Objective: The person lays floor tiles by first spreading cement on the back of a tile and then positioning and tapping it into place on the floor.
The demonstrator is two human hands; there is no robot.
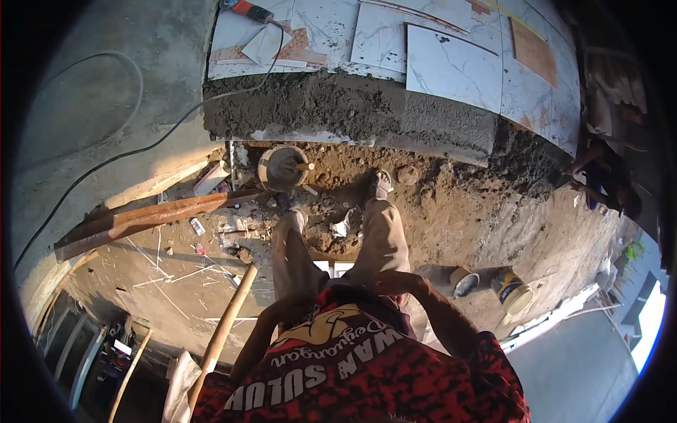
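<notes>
My right hand (393, 283) is at the top of my right thigh, beside the hem of my red and black shirt (423, 374). Its fingers are too dark and small to make out. My left hand (295, 306) is at my left hip against the tan trousers (289, 264), its fingers hidden in shadow. I see no tool in either hand. Ahead of my feet stands a bucket (271, 176) with a wooden handle (305, 167) sticking out. Beyond it, wet grey mortar (303, 106) covers a raised ledge, with marbled white tiles (451, 67) behind.
An orange power tool (248, 10) lies on the tiles, its cable (166, 132) running left. A rusty beam (155, 215) and a wooden pole (229, 321) are at my left. Two buckets (464, 282) (515, 292) lie right. Another person (599, 173) crouches at the far right, hands near the mortar.
</notes>
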